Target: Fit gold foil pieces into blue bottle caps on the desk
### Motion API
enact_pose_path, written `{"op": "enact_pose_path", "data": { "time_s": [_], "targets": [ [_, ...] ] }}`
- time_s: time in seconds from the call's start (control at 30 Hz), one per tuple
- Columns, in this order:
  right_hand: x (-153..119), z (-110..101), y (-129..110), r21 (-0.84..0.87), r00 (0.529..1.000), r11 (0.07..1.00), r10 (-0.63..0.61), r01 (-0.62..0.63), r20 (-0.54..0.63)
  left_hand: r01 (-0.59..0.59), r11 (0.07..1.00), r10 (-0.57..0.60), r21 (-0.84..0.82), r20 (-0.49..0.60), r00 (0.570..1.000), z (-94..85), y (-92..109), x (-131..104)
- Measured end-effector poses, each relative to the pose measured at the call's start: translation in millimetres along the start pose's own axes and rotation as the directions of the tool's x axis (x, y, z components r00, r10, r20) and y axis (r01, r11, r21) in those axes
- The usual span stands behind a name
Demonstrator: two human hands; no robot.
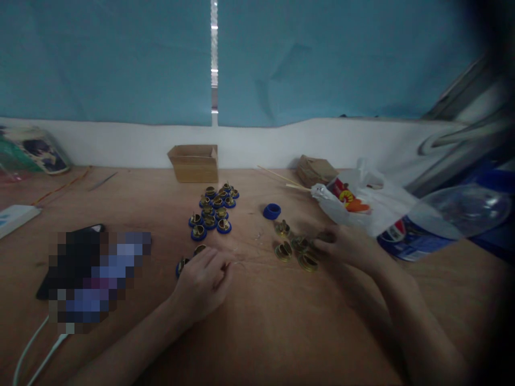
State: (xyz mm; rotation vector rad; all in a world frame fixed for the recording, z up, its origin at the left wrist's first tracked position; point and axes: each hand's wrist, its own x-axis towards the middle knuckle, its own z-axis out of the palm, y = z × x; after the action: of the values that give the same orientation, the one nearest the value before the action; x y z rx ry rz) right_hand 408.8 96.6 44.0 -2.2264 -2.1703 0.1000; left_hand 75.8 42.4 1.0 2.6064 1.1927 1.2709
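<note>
My left hand (205,281) rests on the table with its fingers curled; what they hold, if anything, is hidden. Two blue-based brass pieces (182,265) are partly covered behind it. My right hand (346,244) reaches over the right side of a group of brass pieces without blue bases (284,250), its fingertips pinched at a dark brass piece (326,236). Between the hands and farther back lies an empty blue ring (272,211). A cluster of brass pieces seated in blue bases (208,221) stands left of the ring.
An open cardboard box (196,169) stands at the back. On the right are a brown packet (316,170), a plastic bag (386,206) and a lying bottle (426,230). Blurred phones (76,257) with white cables and a power strip (16,217) lie left.
</note>
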Motion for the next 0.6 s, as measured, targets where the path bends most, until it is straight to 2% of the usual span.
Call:
{"op": "enact_pose_path", "data": {
  "time_s": [0.1,0.2,0.3,0.43,0.5,0.6],
  "targets": [
    [-2.2,-4.3,-2.1,0.015,0.997,0.999,-0.045,0.044,0.058,0.169,0.955,-0.171,0.245,-0.015,0.985,-6.8,-14.5,6.8],
    [-5.1,-9.7,-4.0,0.098,0.997,0.992,-0.083,0.083,-0.009,0.247,0.877,-0.304,0.412,0.076,0.95,-17.2,-30.3,10.3],
    [-8.0,-14.2,-8.7,0.099,0.976,0.99,-0.079,0.1,-0.201,0.225,0.864,-0.333,0.45,0.177,0.926,-27.7,-40.6,11.5],
    [-14.0,-20.1,-26.0,0.062,0.914,0.987,-0.113,0.149,-0.39,0.196,0.862,-0.363,0.468,0.3,0.882,-33.4,-43.5,12.1],
    [-18.7,-22.3,-40.3,0.064,0.889,0.979,-0.147,0.194,-0.434,0.195,0.868,-0.373,0.456,0.341,0.863,-33.0,-42.8,12.2],
    [-27.7,-23.6,-67.5,0.117,0.886,0.946,-0.235,0.303,-0.4,0.221,0.884,-0.383,0.412,0.366,0.848,-31.8,-40.9,12.5]
  ]
}}
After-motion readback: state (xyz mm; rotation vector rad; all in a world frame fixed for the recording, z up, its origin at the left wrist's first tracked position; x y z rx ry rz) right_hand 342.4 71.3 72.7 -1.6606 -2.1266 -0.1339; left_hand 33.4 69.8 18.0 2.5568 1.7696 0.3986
